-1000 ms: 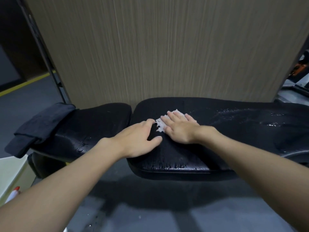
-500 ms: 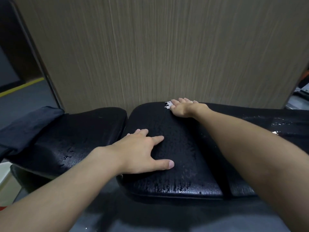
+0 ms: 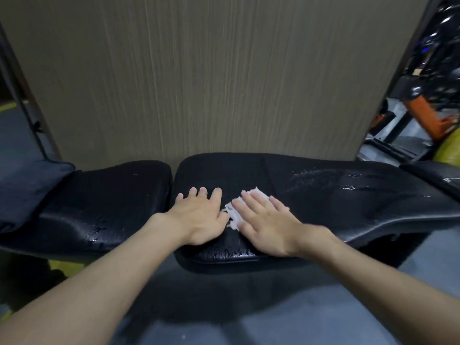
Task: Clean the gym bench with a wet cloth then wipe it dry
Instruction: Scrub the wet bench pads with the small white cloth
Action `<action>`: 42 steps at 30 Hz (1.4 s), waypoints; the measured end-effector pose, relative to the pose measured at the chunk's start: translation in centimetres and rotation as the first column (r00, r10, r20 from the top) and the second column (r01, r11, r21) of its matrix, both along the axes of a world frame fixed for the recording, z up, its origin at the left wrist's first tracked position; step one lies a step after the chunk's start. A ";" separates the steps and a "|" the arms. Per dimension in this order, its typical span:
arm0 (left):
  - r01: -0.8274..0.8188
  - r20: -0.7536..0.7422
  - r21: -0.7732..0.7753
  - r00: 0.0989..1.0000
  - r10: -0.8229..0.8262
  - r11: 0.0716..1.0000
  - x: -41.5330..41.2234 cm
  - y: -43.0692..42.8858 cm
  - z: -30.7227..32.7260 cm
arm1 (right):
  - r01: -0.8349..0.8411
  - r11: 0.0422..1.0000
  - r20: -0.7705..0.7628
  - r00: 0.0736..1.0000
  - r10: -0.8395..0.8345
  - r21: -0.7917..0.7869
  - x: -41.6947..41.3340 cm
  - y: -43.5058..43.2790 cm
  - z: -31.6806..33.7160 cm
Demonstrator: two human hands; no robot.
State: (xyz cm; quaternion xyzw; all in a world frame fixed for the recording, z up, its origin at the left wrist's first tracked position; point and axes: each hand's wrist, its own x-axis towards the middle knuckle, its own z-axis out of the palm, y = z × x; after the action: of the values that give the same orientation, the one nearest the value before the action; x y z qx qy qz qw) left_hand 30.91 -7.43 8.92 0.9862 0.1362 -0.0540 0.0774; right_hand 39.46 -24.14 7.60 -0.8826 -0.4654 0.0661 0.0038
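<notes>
Moved: white cloth [image 3: 235, 216] pulled back from far edge under right hand [image 3: 267, 226] (fingers flat).
Left hand [image 3: 199, 220]: laid flat on bench [image 3: 336, 202].

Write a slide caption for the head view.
Right hand presses white cloth on the wet black bench; left hand rests flat beside it.

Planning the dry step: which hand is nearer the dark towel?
Left. The left hand lies flat on the bench, right of the towel; the right hand is farther right, pressing the white cloth.
</notes>
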 end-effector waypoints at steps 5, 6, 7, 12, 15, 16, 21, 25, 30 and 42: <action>-0.029 -0.031 -0.002 0.999 0.028 1.000 0.0 -0.2 -0.3 | -0.012 0.999 -0.004 1.000 0.012 -0.034 -4.7 -3.2 0.8; -0.035 -0.025 -0.020 0.999 0.035 0.999 0.1 -0.1 -0.2 | 0.015 1.000 -0.064 0.998 -0.016 -0.018 -4.7 -3.3 1.3; -0.038 -0.016 -0.033 0.999 0.038 0.999 0.2 -0.1 -0.1 | 0.064 0.998 -0.115 0.991 -0.061 0.026 -4.5 -3.2 1.7; -0.033 0.014 -0.013 0.999 0.033 0.999 0.7 -0.1 -0.7 | 0.326 0.939 -0.132 0.941 -0.311 0.111 -1.8 -2.2 3.1; -0.044 0.031 -0.017 0.998 0.045 0.999 0.8 -0.3 -0.6 | 0.366 0.921 -0.310 0.898 -0.311 0.137 -0.2 -1.5 3.6; -0.049 0.040 -0.023 0.998 0.050 0.999 0.9 -0.4 -0.5 | 0.367 0.918 -0.342 0.890 -0.300 0.151 0.3 -1.5 3.7; -0.051 0.102 -0.014 0.993 0.052 0.999 1.1 -0.7 -0.3 | 0.258 0.913 -0.341 0.929 -0.145 0.315 1.7 -2.7 4.9; 0.016 0.227 -0.119 0.974 0.012 0.993 1.9 -1.2 0.1 | 0.078 0.772 -0.030 0.997 -0.077 0.631 3.0 -4.6 7.3; -0.011 0.337 -0.157 0.939 0.065 0.988 5.2 -1.8 1.1 | -0.192 0.886 0.150 0.979 0.140 0.422 2.7 -7.8 6.5; -0.179 0.248 -0.136 0.946 0.208 0.974 9.8 -5.0 1.7 | -0.413 0.910 0.033 0.910 0.413 0.016 6.2 -7.3 -0.3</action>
State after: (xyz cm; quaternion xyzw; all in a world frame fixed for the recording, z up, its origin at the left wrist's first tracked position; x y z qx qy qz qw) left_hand 40.71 -12.44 10.67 0.9606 0.2178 0.0764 0.1546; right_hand 45.66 -31.40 7.29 -0.7651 -0.6421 0.0475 -0.0071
